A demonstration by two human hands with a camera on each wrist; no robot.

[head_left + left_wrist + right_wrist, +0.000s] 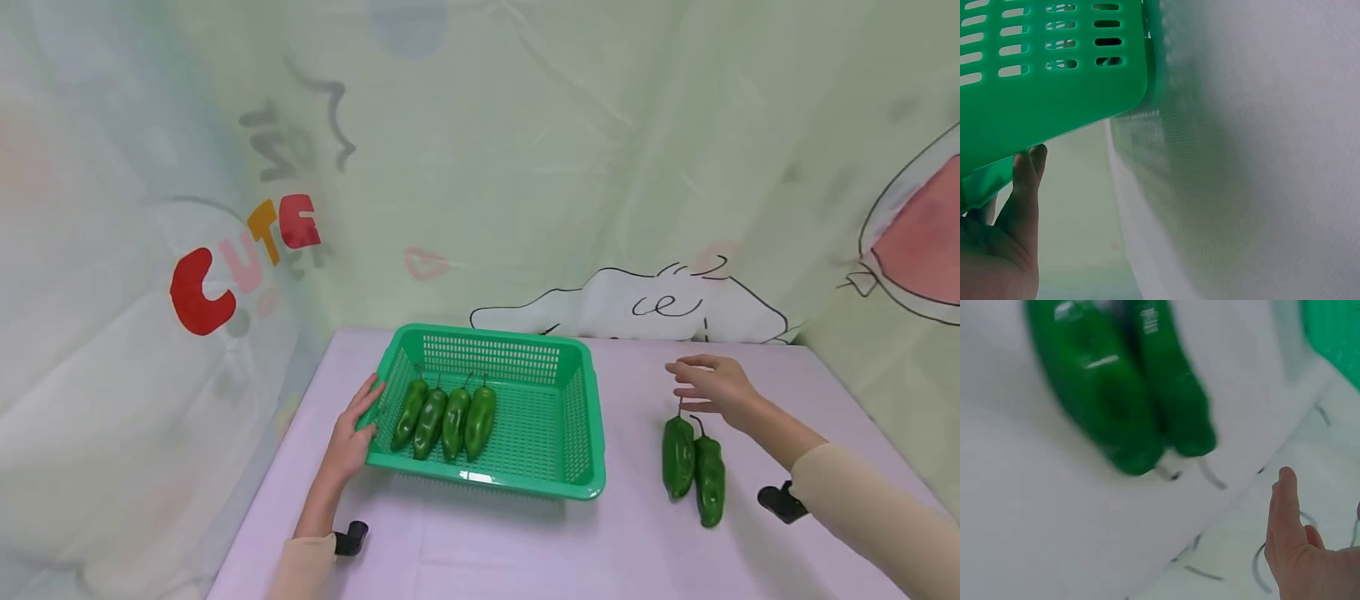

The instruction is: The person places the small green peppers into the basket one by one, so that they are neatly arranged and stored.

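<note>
On the left, a green plastic basket (577,408) has several green peppers (453,417) lined up side by side in its left half, stems towards the back. My left hand (349,437) holds the basket's left rim, and its fingertips show at the rim's edge in the left wrist view. Two more peppers, a left one (678,457) and a right one (710,482), lie side by side on the table at right. My right hand (712,385) is above their stem ends, fingers loosely extended and holding nothing. In the right wrist view it appears apart from both stems.
A pale lilac cloth covers the table (495,550). Behind it and at the left hangs a printed curtain (480,183) with letters and cartoon drawings. Black wrist cameras are strapped at the left wrist (351,539) and the right wrist (782,502).
</note>
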